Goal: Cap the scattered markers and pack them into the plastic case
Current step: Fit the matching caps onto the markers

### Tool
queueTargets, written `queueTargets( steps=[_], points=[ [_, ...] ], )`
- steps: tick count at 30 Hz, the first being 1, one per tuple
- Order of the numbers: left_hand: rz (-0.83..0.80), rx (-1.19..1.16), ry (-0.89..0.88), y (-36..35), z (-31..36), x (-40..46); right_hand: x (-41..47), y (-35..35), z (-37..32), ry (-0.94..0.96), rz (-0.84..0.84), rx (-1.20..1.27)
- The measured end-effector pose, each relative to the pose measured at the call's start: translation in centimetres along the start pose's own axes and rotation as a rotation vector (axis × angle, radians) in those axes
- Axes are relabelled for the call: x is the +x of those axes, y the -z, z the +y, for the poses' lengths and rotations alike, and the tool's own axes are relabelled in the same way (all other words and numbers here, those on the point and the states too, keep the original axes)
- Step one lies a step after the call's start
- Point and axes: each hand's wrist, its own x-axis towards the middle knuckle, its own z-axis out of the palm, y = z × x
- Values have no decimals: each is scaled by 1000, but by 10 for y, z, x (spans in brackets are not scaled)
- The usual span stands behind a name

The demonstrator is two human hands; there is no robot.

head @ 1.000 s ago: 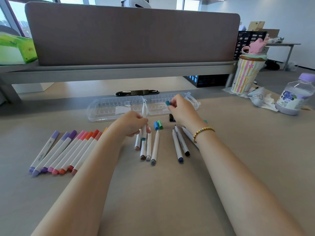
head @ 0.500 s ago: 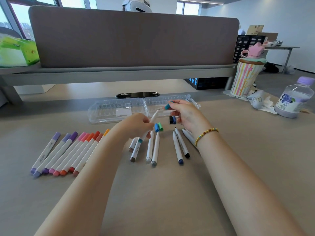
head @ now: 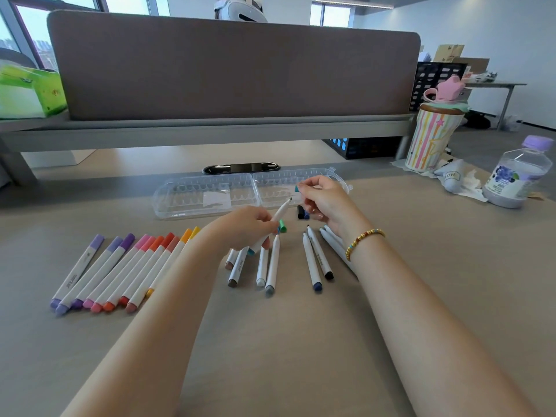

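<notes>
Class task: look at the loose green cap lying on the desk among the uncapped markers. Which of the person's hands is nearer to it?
Left. The left hand, holding an uncapped marker, sits right beside the green cap, almost touching it. The right hand, pinching a teal cap, is farther off, up and to the right.

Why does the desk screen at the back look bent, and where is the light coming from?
Head view: the wide lens bows the desk screen and stretches the arms near the bottom edge. Daylight enters by the windows behind, which look washed out. The clear plastic case shows pale glare, and shadows under the left hand and markers are soft.
</notes>
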Motion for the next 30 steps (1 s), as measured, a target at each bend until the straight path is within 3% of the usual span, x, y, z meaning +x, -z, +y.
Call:
queueTargets(
  steps=[4,8,15,19,25,30],
  points=[
    [8,1,-3,0,0,1,-3,3,-1,17,-39,80],
    [10,2,-8,0,0,2,-3,4,1,51,21,-74],
    [-5,-8,-26,1,1,-2,-8,3,-3,94,-15,-121],
    [68,-32,-37,-2,4,1,-10,-3,-4,110,-97,-140],
    [244,10,-68,-8,5,5,-14,-9,-10,156,-89,-135],
    [199,-7,-8,-13,7,5,-19,-16,-11,158,-60,-260]
  ],
)
